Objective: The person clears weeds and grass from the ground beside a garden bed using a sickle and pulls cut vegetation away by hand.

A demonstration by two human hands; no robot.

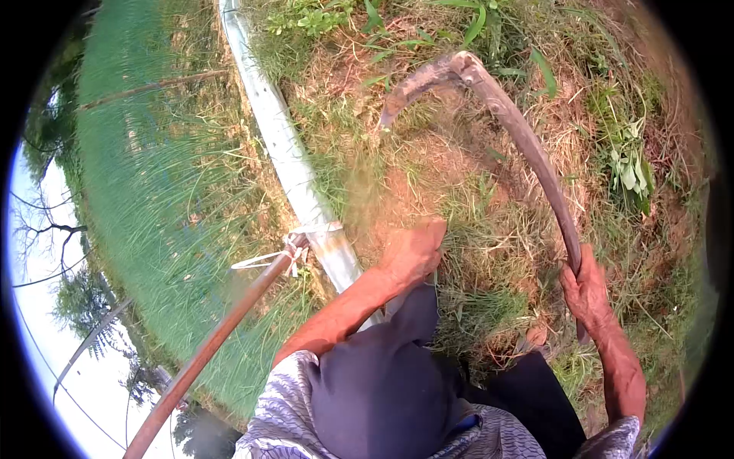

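My right hand [587, 294] is wrapped round the lower end of a hand hoe [527, 138] with a long, curved wooden handle. Its bent head [420, 80] points left and down, the tip just above the grassy ground. My left hand [417, 249] is over bare reddish soil [417, 180] near my knee, with its fingers folded in. Whether anything is inside those fingers is hidden. A brownish blur hangs in front of this hand, too smeared to name. Cut and dry grass [497, 252] lies between my two hands.
A pale plastic-wrapped pipe [279, 138] runs along the ground at left. A wooden pole [222, 344] is tied to it with white string [293, 249]. Beyond stands a dense bed of thin green shoots [145, 199]. A leafy weed [631, 168] lies at right.
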